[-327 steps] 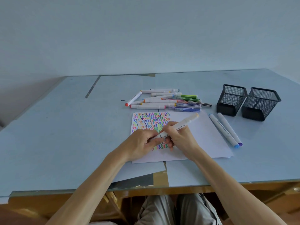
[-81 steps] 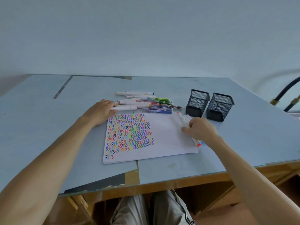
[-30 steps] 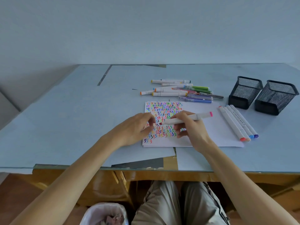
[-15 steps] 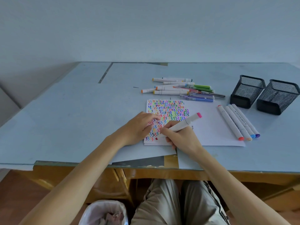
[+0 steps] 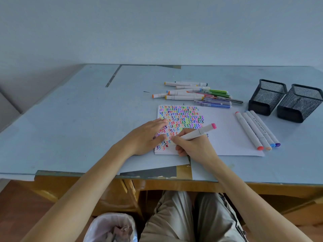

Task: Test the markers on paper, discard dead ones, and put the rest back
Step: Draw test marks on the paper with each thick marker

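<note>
1. The paper (image 5: 227, 137) is pinned flat on the table (image 5: 70, 128) by the left hand (image 5: 146, 137), fingers straight, so that it cannot slide.
2. A pink-capped marker (image 5: 197, 133) is held in the right hand's (image 5: 192, 145) grip, tip at the near-left scribbles for testing.
3. Four markers (image 5: 257, 130) are laid apart at the right, probably as tested.

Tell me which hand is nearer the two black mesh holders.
Right. The right hand, writing with the pink-capped marker, is nearer the mesh holders; the left hand presses the paper farther away.
</note>
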